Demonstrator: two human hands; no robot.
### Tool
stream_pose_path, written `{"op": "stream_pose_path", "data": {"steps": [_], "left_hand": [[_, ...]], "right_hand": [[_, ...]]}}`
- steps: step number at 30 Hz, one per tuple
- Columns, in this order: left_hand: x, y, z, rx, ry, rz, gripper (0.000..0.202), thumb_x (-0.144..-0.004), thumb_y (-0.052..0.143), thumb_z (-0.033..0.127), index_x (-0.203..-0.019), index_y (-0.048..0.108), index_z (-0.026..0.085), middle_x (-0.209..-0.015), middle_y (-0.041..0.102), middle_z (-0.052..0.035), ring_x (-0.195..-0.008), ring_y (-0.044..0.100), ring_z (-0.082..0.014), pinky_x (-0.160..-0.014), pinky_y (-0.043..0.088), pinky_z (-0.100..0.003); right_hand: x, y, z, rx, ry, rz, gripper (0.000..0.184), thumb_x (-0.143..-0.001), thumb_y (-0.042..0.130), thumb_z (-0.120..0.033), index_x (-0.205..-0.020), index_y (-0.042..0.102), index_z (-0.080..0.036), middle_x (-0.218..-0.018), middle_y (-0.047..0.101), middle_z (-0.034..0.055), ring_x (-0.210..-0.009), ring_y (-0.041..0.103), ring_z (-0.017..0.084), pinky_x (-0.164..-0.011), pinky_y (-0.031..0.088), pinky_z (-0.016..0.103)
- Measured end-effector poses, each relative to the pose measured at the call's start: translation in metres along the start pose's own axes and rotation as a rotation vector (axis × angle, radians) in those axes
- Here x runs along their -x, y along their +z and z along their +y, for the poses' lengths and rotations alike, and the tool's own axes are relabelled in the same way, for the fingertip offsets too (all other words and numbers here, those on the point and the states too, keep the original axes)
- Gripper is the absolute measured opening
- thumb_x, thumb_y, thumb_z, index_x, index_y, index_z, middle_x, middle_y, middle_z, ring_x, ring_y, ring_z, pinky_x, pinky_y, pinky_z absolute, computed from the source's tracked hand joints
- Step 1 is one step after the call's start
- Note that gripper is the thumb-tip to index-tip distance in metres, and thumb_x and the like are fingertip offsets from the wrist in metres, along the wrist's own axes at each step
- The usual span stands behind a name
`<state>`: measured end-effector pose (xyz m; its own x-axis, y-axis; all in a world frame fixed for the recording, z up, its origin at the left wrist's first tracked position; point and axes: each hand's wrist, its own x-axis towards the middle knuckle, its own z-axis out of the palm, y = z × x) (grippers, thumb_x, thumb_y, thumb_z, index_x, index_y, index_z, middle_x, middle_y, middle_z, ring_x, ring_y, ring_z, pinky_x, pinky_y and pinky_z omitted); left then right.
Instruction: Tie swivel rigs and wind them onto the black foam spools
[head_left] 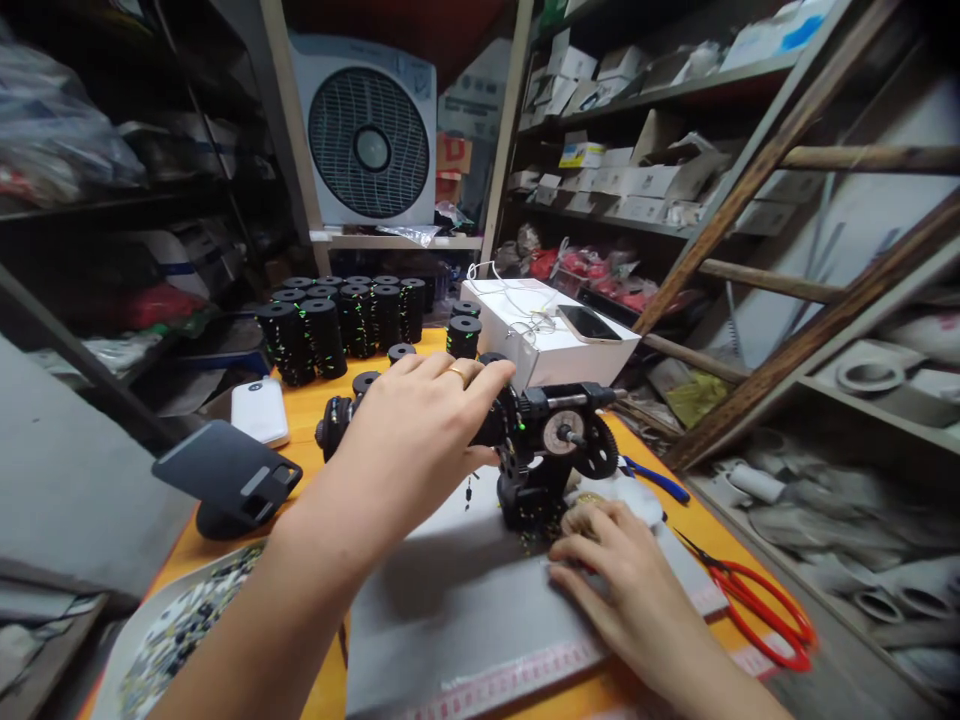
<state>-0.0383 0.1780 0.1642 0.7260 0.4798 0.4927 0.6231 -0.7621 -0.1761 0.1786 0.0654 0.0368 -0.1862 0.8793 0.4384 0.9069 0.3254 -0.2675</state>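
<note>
A small black winding machine with gears and a side wheel stands on a grey board on the orange table. My left hand, a ring on one finger, reaches over from the left and curls around a black spool mounted on the machine's left side. My right hand rests on the board at the machine's base, its fingers bent together and pinching at something small that I cannot make out.
Stacked black spools stand at the table's back. A white box carries a phone and cable. Red scissors lie right, a phone stand and white power bank left, a tray of small parts front left.
</note>
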Motion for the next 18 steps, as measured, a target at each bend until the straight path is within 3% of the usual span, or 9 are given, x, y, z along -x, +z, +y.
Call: {"op": "stream_pose_path", "data": {"steps": [4, 7, 12, 18], "left_hand": [[0.009, -0.003, -0.004, 0.009, -0.013, 0.020, 0.065, -0.072, 0.078, 0.037, -0.127, 0.049, 0.018, -0.114, 0.068, -0.0082, -0.103, 0.061, -0.0304, -0.087, 0.049, -0.045], [0.015, -0.001, -0.008, 0.017, -0.039, 0.014, 0.064, -0.071, 0.079, 0.036, -0.126, 0.050, 0.018, -0.117, 0.068, -0.0085, -0.104, 0.061, -0.0303, -0.088, 0.049, -0.045], [0.018, 0.005, -0.010, -0.013, -0.074, 0.024, 0.063, -0.072, 0.078, 0.039, -0.125, 0.051, 0.016, -0.114, 0.069, -0.0100, -0.101, 0.063, -0.0310, -0.085, 0.050, -0.045], [0.017, 0.009, -0.008, -0.032, -0.086, 0.031, 0.058, -0.077, 0.072, 0.041, -0.125, 0.052, 0.016, -0.118, 0.068, -0.0087, -0.104, 0.062, -0.0313, -0.081, 0.051, -0.044]], "right_hand": [[0.008, 0.018, 0.007, -0.041, 0.049, 0.009, 0.009, -0.083, 0.066, -0.015, -0.079, 0.066, -0.023, -0.082, 0.061, 0.0052, -0.082, 0.054, 0.026, -0.068, 0.047, 0.042], [0.007, 0.019, 0.003, -0.109, 0.020, 0.025, 0.014, -0.088, 0.057, -0.012, -0.080, 0.062, -0.022, -0.079, 0.060, 0.0049, -0.079, 0.056, 0.024, -0.066, 0.048, 0.039], [-0.020, -0.013, -0.016, -0.282, -0.092, 0.114, 0.016, -0.093, 0.047, -0.007, -0.094, 0.055, -0.021, -0.087, 0.061, 0.0036, -0.084, 0.060, 0.016, -0.071, 0.052, 0.027], [-0.084, -0.051, -0.041, -0.331, -0.256, 0.422, 0.024, -0.085, 0.058, 0.002, -0.095, 0.060, -0.019, -0.091, 0.068, 0.0026, -0.089, 0.064, 0.013, -0.084, 0.050, 0.025]]}}
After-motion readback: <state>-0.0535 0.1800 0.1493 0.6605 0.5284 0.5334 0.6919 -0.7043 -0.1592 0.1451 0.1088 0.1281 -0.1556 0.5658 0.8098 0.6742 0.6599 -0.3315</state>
